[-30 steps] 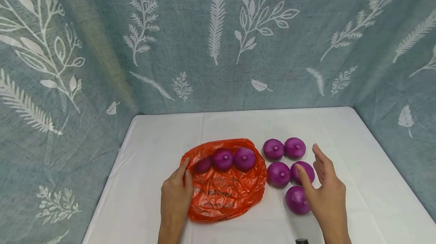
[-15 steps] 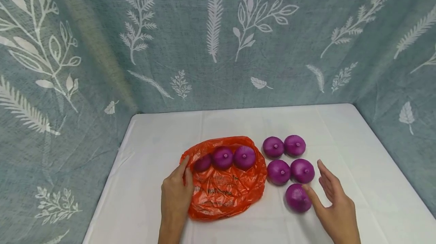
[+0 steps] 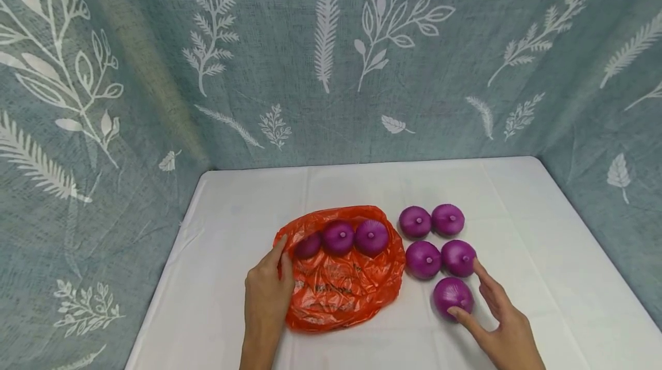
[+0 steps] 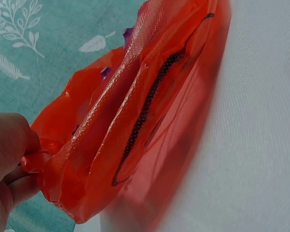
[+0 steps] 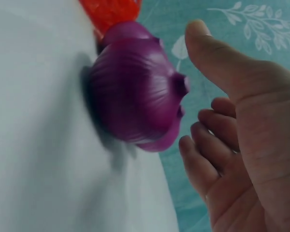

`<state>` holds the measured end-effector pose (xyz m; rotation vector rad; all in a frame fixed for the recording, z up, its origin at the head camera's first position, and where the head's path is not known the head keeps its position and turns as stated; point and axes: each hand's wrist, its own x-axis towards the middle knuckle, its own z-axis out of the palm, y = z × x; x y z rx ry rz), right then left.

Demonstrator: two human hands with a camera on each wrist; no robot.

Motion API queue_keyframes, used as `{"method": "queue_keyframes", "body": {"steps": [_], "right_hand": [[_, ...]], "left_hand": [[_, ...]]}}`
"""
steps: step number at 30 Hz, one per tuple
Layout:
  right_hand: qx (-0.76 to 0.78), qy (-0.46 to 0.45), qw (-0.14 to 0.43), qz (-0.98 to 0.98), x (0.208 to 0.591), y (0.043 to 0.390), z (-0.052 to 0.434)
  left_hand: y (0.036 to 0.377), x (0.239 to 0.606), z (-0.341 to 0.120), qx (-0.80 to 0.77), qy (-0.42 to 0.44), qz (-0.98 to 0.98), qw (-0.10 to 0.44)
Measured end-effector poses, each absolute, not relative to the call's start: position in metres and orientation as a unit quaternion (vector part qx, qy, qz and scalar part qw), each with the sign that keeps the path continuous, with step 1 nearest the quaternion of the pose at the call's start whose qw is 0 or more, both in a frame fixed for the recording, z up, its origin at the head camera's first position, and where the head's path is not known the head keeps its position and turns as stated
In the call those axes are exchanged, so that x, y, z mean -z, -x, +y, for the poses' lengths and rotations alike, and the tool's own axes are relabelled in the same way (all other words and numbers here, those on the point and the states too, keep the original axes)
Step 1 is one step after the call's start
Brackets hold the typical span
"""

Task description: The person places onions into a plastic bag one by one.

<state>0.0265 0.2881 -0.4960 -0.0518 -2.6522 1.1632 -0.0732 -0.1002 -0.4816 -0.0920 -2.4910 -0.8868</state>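
My left hand [image 3: 269, 286] pinches the left rim of a red plastic bag [image 3: 341, 301]; the left wrist view shows the film bunched between thumb and fingers [image 4: 26, 186]. Three purple onions [image 3: 338, 238] lie in the bag's mouth, the leftmost partly covered by film. Over the nearest loose onion [image 3: 453, 299] my right hand [image 3: 504, 324] hovers with thumb and fingers spread, thumb tip overlapping it in the head view. In the right wrist view that onion [image 5: 133, 89] shows its stem toward the palm, with a gap to the thumb and fingers.
Several more onions stand close together right of the bag, among them a back pair [image 3: 431, 220] and a middle pair [image 3: 442, 259]. A white cloth [image 3: 222, 232] covers the table. Blue-green curtains [image 3: 289, 60] with white leaf prints hang behind and at both sides.
My right hand has drawn back toward me from beside the middle pair of onions and come over the nearest one. The left hand keeps its hold on the bag.
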Motion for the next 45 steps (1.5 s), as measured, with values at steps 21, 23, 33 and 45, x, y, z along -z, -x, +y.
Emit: {"method": "queue_keyframes", "body": {"steps": [21, 23, 33, 45], "right_hand": [[-0.371, 0.007, 0.071, -0.926, 0.514, -0.036, 0.287], [-0.36, 0.001, 0.079, -0.93, 0.516, -0.036, 0.287], [-0.344, -0.001, 0.088, -0.935, 0.518, -0.037, 0.285], [-0.329, -0.003, 0.065, -0.942, 0.508, -0.033, 0.279]], "left_hand": [[0.071, 0.481, -0.101, 0.329, 0.03, -0.913, 0.238], [0.072, 0.48, -0.101, 0.33, 0.03, -0.913, 0.237], [0.071, 0.478, -0.101, 0.332, 0.028, -0.914, 0.234], [0.073, 0.474, -0.099, 0.33, 0.032, -0.915, 0.23]]}}
